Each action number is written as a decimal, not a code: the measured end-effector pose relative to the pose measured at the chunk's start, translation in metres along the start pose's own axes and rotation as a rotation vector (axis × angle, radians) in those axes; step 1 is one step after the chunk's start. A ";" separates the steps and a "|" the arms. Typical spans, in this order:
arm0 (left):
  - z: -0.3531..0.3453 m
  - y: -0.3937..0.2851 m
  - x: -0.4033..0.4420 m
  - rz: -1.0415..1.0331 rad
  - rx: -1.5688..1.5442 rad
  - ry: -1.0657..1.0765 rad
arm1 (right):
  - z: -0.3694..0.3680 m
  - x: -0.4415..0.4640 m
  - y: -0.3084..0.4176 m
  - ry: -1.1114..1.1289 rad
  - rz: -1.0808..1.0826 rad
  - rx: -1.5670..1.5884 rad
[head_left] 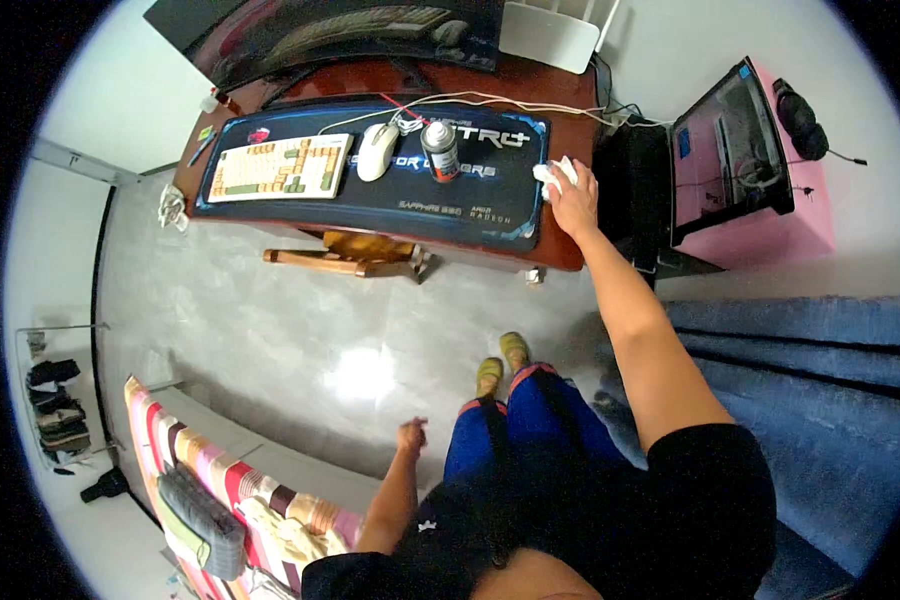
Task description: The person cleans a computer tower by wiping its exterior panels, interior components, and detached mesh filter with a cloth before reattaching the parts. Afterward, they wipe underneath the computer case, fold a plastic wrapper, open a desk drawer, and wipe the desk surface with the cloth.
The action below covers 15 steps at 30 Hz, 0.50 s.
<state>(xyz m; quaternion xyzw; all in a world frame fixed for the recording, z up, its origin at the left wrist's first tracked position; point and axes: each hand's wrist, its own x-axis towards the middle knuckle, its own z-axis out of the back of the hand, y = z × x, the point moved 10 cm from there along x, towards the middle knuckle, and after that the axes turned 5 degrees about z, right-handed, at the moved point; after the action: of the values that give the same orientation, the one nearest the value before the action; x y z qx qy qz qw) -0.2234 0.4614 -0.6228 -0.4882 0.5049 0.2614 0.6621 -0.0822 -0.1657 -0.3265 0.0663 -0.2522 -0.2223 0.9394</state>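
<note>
My right hand (574, 202) presses a crumpled white tissue (553, 176) onto the right edge of the black desk mat (450, 225), its fingers closed over it. My left hand (411, 435) hangs low over the floor beside my leg, away from the desk, fingers loosely bent and nothing visible in them. On the mat stand a spray can (440, 152) with a dark and red label, a white mouse (377, 151) and a white keyboard (279, 168) with orange and green keys. A thin red straw (402, 107) shows behind the can.
A curved monitor (350, 40) and a white router (548, 37) stand at the desk's back. Right of the desk is a pink computer case (800, 215) with a dark glass panel. A wooden stool (355, 262) is partly under the desk; a striped bed (240, 485) lies lower left.
</note>
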 end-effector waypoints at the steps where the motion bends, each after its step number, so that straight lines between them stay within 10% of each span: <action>1: -0.007 -0.025 -0.002 -0.117 -0.042 0.006 | 0.001 -0.006 0.002 0.001 0.022 0.024; 5: -0.028 -0.106 -0.039 -0.210 -0.117 -0.057 | 0.016 -0.071 0.030 0.003 0.022 0.108; 15: 0.021 -0.041 -0.020 0.140 0.038 -0.252 | 0.027 -0.084 0.029 0.035 -0.089 0.133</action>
<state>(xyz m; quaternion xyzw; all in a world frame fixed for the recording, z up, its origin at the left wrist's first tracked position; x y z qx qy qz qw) -0.1873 0.4671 -0.5885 -0.4023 0.4556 0.3567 0.7095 -0.1500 -0.1019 -0.3335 0.1436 -0.2466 -0.2454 0.9265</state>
